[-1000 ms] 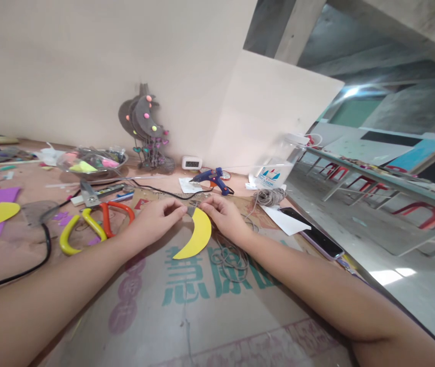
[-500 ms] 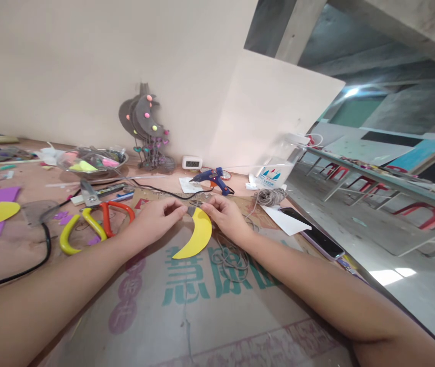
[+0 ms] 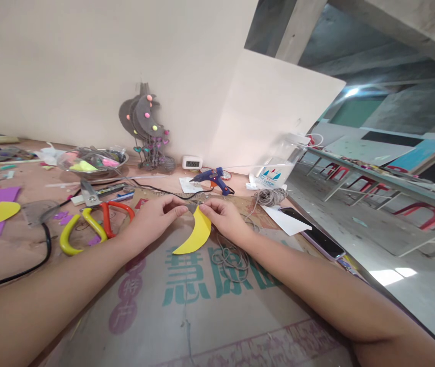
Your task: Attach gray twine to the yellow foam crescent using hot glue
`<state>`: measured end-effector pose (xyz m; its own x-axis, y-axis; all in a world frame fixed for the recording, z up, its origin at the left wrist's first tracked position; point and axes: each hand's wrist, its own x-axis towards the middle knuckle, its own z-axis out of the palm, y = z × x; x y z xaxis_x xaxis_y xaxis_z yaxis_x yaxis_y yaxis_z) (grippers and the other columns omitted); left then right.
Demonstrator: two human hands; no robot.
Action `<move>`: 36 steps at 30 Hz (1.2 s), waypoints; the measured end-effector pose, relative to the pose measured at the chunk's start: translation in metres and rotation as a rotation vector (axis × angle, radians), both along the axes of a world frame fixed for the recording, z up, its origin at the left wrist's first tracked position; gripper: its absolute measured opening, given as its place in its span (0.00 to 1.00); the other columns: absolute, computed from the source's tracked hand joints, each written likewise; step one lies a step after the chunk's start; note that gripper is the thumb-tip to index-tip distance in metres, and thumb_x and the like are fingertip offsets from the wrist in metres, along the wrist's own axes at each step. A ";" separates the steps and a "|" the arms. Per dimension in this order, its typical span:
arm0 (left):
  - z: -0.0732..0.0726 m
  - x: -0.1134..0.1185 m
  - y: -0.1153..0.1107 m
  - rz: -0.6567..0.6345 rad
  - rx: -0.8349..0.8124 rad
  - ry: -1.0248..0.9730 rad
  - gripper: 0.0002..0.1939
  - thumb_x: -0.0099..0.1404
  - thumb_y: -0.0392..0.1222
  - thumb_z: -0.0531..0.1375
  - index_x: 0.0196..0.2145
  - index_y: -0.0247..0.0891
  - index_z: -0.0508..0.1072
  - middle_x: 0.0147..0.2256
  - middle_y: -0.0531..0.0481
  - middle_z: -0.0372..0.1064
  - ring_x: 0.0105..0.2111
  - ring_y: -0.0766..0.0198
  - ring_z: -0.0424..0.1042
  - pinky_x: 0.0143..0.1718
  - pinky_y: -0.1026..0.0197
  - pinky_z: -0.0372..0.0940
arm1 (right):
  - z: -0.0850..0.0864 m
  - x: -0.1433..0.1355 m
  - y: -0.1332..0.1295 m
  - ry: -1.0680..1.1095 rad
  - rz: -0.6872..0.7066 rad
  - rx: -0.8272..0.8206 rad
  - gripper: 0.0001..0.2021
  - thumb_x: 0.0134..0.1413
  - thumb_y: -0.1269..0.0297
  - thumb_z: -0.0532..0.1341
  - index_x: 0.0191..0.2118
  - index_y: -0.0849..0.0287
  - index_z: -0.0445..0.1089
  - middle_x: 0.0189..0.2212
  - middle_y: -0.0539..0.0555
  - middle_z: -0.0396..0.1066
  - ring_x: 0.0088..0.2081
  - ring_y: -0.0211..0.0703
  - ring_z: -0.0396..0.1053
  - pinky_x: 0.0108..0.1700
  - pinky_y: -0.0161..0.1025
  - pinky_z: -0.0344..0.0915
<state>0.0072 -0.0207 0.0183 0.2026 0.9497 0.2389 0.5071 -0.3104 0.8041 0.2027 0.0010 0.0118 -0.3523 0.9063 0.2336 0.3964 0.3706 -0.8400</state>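
Observation:
A yellow crescent-shaped cutout (image 3: 197, 235) hangs over the cardboard with its lower tip pointing left. My right hand (image 3: 223, 216) pinches its upper end between thumb and fingers. Close by on the left, my left hand (image 3: 159, 216) is closed, thumb against fingertips. A small grey bit (image 3: 192, 206) shows between the two hands at the crescent's top edge; whether the left fingers grip it is unclear. Loose grey cord (image 3: 232, 260) lies beside my right wrist, leading to a wound ball of cord (image 3: 271, 196).
Beyond my hands rest a blue glue gun (image 3: 211, 177) and a small digital clock (image 3: 192, 162). Scissors with yellow and red handles (image 3: 87, 229) lie left. A decorated grey moon ornament (image 3: 144, 122) stands by the wall. At right are a phone (image 3: 322, 239) and a plastic jug (image 3: 278, 163).
The crescent's lower tip has risen slightly and its top is now more covered by my right fingers. My left hand has shifted slightly, with its fingers still closed.

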 end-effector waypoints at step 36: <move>-0.001 0.001 -0.003 0.089 0.066 -0.002 0.11 0.57 0.46 0.57 0.35 0.41 0.75 0.35 0.52 0.75 0.36 0.60 0.70 0.37 0.61 0.62 | 0.001 0.001 0.000 0.009 0.026 -0.039 0.16 0.53 0.51 0.55 0.27 0.61 0.64 0.22 0.48 0.61 0.24 0.33 0.57 0.25 0.31 0.55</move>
